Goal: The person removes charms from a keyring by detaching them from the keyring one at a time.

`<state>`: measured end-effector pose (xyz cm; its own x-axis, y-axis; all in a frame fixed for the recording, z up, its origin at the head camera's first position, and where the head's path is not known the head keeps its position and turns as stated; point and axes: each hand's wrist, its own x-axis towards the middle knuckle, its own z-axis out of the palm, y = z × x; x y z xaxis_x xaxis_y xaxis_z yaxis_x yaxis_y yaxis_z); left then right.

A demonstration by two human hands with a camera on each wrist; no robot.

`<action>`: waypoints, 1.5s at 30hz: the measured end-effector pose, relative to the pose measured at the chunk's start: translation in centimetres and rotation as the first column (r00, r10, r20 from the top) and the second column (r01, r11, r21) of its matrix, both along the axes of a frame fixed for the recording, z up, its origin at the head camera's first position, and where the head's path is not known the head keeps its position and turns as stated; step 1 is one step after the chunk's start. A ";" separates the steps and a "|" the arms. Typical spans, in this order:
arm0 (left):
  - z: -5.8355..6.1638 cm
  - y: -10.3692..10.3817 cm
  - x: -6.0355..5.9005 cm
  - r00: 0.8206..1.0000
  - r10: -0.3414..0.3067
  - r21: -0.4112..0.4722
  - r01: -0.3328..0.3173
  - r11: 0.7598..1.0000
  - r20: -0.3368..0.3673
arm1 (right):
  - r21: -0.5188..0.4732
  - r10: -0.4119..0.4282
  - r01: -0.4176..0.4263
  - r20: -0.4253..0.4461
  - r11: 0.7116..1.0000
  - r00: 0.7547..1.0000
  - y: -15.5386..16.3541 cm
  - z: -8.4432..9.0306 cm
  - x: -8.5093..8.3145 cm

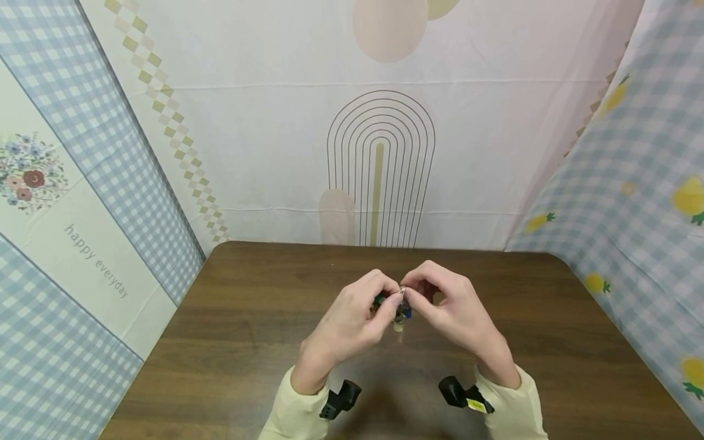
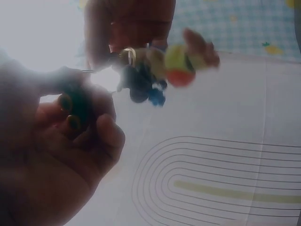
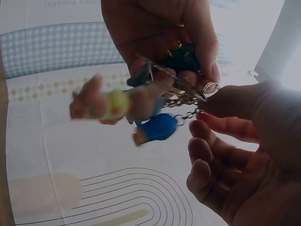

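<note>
Left hand (image 1: pixel 352 315): fingers curled round a dark green piece (image 3: pixel 181 59), raised above the table (image 1: pixel 231 342) so the cluster hangs free.
Charms (image 3: pixel 141 110), between the hands: blue, yellow-and-pink figures dangling on short chains from a ring (image 3: pixel 210 87).
Right hand (image 1: pixel 448 311): thumb and forefinger pinch the ring, steadying it against the left hand; other fingers loosely curled beneath.

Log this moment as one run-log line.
left hand: grips dark green piece | right hand: pinches key ring | charms: dangle on chains between hands | table: below
</note>
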<state>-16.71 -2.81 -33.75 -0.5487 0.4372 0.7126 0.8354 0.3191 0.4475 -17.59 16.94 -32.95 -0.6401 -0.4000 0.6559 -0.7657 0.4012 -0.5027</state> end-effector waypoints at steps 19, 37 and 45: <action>0.0 0.2 0.1 0.999 -0.013 -0.024 0.012 1.000 -0.040 | 0.003 -0.022 0.022 -0.005 1.000 1.000 0.2 -0.1 0.1; 0.0 0.2 0.2 0.998 -0.010 -0.016 0.010 1.000 -0.058 | -0.087 0.092 -0.095 -0.042 0.992 0.995 0.0 -0.2 -0.2; 0.0 0.2 0.2 0.999 0.003 -0.011 -0.004 1.000 -0.052 | -0.049 0.056 -0.054 0.038 0.997 0.998 0.2 -0.2 -0.1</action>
<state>-16.52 -2.63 -33.75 -0.5122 0.4432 0.7356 0.8565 0.3266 0.3996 -17.69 17.12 -33.17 -0.6439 -0.4041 0.6497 -0.7651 0.3343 -0.5504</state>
